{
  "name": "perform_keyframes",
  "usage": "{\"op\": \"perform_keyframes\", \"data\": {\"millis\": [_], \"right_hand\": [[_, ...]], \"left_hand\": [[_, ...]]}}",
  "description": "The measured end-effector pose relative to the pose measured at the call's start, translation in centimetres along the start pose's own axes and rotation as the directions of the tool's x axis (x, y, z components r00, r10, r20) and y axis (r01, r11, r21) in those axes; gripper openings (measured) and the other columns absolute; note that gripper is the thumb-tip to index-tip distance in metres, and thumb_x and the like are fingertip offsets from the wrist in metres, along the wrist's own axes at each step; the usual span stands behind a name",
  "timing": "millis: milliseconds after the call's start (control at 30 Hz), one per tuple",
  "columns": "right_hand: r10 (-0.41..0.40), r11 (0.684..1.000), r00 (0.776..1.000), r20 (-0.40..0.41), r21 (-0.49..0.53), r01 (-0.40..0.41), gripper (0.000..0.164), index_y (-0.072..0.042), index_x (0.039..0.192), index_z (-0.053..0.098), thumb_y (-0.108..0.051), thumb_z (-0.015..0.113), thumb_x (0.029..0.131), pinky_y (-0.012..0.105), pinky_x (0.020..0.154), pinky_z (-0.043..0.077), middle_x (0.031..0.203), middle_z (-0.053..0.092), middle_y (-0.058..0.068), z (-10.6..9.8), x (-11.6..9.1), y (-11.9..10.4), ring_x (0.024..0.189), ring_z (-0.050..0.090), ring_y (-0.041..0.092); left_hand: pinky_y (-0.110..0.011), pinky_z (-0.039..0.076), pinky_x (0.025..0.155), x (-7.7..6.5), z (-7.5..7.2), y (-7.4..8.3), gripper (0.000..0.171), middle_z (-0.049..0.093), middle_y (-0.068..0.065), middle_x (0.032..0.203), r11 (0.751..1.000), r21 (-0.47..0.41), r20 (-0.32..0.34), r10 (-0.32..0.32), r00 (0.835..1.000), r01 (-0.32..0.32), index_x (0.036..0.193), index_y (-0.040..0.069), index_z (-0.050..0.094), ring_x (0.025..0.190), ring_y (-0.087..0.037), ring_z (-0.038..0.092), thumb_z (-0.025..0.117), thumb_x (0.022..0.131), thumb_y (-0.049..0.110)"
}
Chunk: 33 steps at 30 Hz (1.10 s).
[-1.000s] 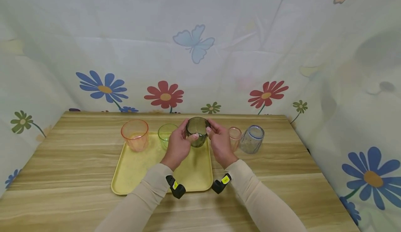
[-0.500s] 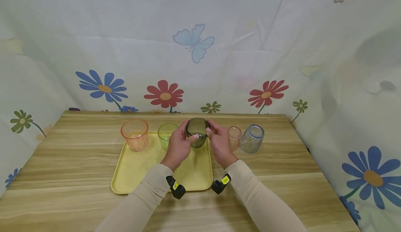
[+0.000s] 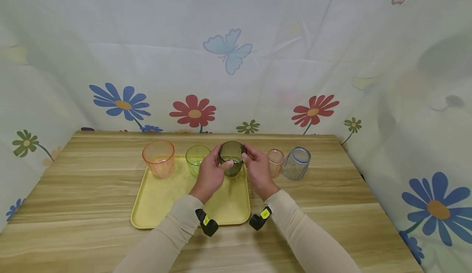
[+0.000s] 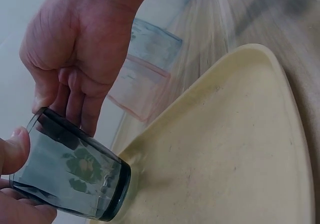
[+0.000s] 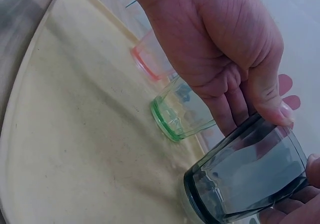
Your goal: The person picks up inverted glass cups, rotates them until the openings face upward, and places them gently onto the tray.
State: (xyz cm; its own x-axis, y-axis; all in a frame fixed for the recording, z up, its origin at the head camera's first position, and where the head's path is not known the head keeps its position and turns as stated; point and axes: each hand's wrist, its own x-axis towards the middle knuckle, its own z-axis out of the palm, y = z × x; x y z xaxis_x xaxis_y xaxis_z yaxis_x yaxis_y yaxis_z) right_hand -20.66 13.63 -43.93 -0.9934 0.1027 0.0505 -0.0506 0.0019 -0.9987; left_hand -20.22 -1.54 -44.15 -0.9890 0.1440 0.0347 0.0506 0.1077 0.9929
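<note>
The dark cup (image 3: 233,152) is held between two hands, over the far right part of the tray. The left hand (image 3: 211,172) grips one side of it, and the right hand (image 3: 259,170) grips the other. The cup stands upright, with its wide, round mouth up and its thick bottom down, so its long way runs up and down. I cannot tell if its bottom touches the tray.

The yellow tray (image 3: 162,203) lies under both hands and reaches back toward the sleeves (image 3: 184,219). It holds the green cup (image 3: 197,164), which is upright just left of the left hand and partly hidden by it. The orange cup (image 3: 161,166) is upright too, farther left of that hand. Just right of the right hand is the pink cup (image 3: 275,164), and past it the blue cup (image 3: 296,166) sits upside down on the wooden table (image 3: 81,183).

The left wrist view shows a green flower through the dark cup's side. The right wrist view shows the bottoms of the green and orange cups on the tray.
</note>
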Motion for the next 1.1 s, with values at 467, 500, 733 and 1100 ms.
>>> {"op": "perform_keyframes", "data": {"millis": [467,500,733,1100], "right_hand": [[-0.003,0.999,1.000,0.008,-0.035,0.003,0.046,0.005,0.151,0.049,0.001,0.051,0.106,0.048,0.122,0.042,0.156,0.050,0.026,-0.01,-0.19,0.25,0.148,0.047,0.036],[-0.002,0.999,1.000,0.010,-0.037,0.002,0.046,0.004,0.152,0.049,0.001,0.051,0.106,0.048,0.122,0.042,0.156,0.050,0.025,-0.02,-0.19,0.26,0.148,0.047,0.036],[-0.008,0.999,1.000,0.021,-0.039,0.009,0.047,0.005,0.152,0.048,0.002,0.051,0.106,0.047,0.122,0.043,0.157,0.050,0.024,-0.03,-0.01,0.50,0.148,0.048,0.035],[-0.072,0.982,0.995,0.062,-0.172,0.082,0.047,0.004,0.153,0.046,-0.003,0.052,0.107,0.049,0.121,0.043,0.158,0.048,0.025,-0.26,-0.23,0.42,0.148,0.048,0.036]], "left_hand": [[-0.050,0.028,0.129,-0.03,-0.13,-0.68,0.075,0.022,-0.018,0.173,1.000,0.013,0.022,0.007,1.000,-0.008,0.166,0.002,0.017,0.159,-0.033,0.025,0.060,0.105,0.009],[-0.050,0.029,0.129,-0.03,-0.15,-0.71,0.075,0.023,-0.018,0.173,1.000,0.017,0.022,0.006,1.000,-0.006,0.166,0.002,0.017,0.159,-0.033,0.026,0.061,0.105,0.009],[-0.051,0.028,0.130,0.11,-0.35,-0.87,0.076,0.021,-0.015,0.174,0.998,0.064,0.032,-0.013,0.999,0.011,0.167,0.006,0.016,0.160,-0.032,0.023,0.061,0.106,0.014],[-0.053,0.026,0.130,0.01,-0.69,-0.28,0.078,0.019,-0.015,0.174,0.980,0.199,0.053,-0.014,0.999,0.004,0.167,0.004,0.014,0.160,-0.033,0.023,0.061,0.107,0.023]]}}
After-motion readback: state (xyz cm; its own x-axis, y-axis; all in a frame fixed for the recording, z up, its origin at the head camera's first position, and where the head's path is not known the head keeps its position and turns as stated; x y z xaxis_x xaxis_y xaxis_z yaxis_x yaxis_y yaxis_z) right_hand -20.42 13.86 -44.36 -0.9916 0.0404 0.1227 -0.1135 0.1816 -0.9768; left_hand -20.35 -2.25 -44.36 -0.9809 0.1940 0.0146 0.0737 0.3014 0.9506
